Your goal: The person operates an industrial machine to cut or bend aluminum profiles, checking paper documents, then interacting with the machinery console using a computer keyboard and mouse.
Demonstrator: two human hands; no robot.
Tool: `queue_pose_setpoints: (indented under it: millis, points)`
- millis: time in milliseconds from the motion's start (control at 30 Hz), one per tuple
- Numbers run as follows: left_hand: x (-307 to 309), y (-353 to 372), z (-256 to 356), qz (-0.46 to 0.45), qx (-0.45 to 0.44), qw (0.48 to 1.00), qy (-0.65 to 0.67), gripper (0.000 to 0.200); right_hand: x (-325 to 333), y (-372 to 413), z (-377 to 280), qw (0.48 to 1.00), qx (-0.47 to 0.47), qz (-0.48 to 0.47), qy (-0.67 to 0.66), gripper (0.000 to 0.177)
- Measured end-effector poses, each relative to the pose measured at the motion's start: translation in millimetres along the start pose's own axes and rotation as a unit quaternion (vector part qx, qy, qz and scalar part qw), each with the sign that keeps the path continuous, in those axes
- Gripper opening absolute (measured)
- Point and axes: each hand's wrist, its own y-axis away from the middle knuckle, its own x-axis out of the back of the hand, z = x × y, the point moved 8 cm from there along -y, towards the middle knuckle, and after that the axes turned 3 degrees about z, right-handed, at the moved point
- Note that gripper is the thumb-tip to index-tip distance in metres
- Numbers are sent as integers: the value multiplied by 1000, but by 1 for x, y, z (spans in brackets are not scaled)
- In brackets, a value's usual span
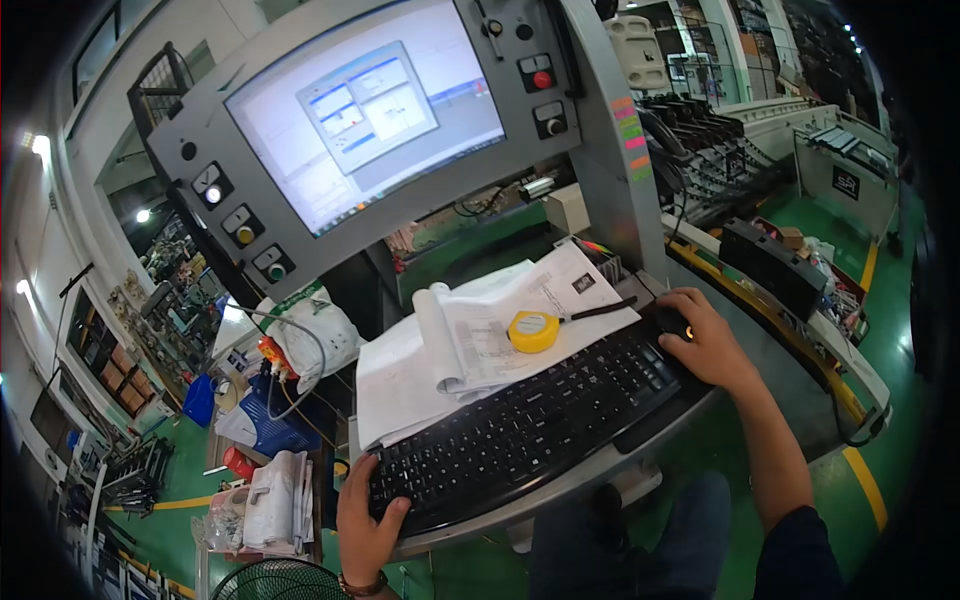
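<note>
A black keyboard (pixel 530 430) lies at a slant across the console shelf. My left hand (pixel 365 515) rests against its left end, thumb spread away from the fingers, nothing held. At the other end, my right hand (pixel 710 345) is curled over a dark computer mouse (pixel 670 322), which it partly hides. Behind the keys are printed papers (pixel 395 375), one sheet rolled at its edge. On them sit a yellow tape measure (pixel 533 332) and a black pen-like stick (pixel 600 308). Above, a lit monitor (pixel 370 110) displays an open software window.
The grey control panel (pixel 400 205) carries knobs and a red button (pixel 541 79). Left stand a white bag (pixel 315 335), a cable, a blue basket (pixel 290 420) and a fan (pixel 275 580). Machinery with a yellow rail (pixel 770 310) lies right. Yellow lines mark the green floor.
</note>
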Motion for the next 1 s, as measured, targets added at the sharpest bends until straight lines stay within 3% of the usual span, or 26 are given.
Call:
queue_pose_setpoints:
  millis: [233, 333, 433, 667, 1000]
  points:
    - [-2, 2, -2, -22, -8, 1000, 0, 79, 4, 0, 4, 995, 79, 58, 12, 48]
    - [-3, 2, -10, -8, -10, 1000, 1, 77, 15, 12, -14, 985, 121, 114, 48, 27]
    - [-4, 3, -5, -19, 4, 1000, -10, 79, 7, 30, -37, 973, 196, 90, 85, 17]
    - [-2, 2, -2, -20, -6, 1000, -6, 76, -18, 44, -81, 971, 226, 2, 80, 14]
    - [-3, 2, -1, -25, 7, 1000, 3, 76, -29, 43, -80, 970, 225, -26, 83, 18]
